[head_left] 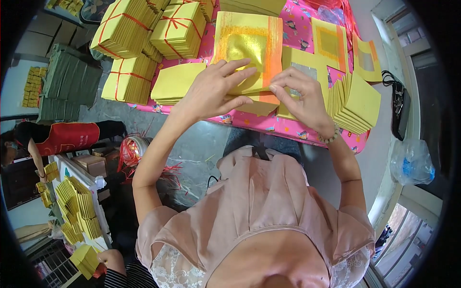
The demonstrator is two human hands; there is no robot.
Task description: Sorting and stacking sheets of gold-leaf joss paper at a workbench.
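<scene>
In front of me on the table lies a yellow joss paper sheet (247,28) with a shiny gold foil square and orange bands. My left hand (211,89) rests over its lower left part, fingers spread. At the sheet's lower right corner, my right hand (302,93) has its thumb and bent fingers pinched on the paper edge. A bracelet circles that wrist. Under and beside this sheet are a paper with a silver patch (301,72) and a folded yellow paper stack (177,79).
Yellow bundles tied with red string (127,29) pile up at the table's far left. Fanned yellow papers (355,105) stand at the right on the pink tablecloth (293,128). A clear plastic bag (412,163) hangs far right. Co-workers handle yellow bundles at a side table (72,165).
</scene>
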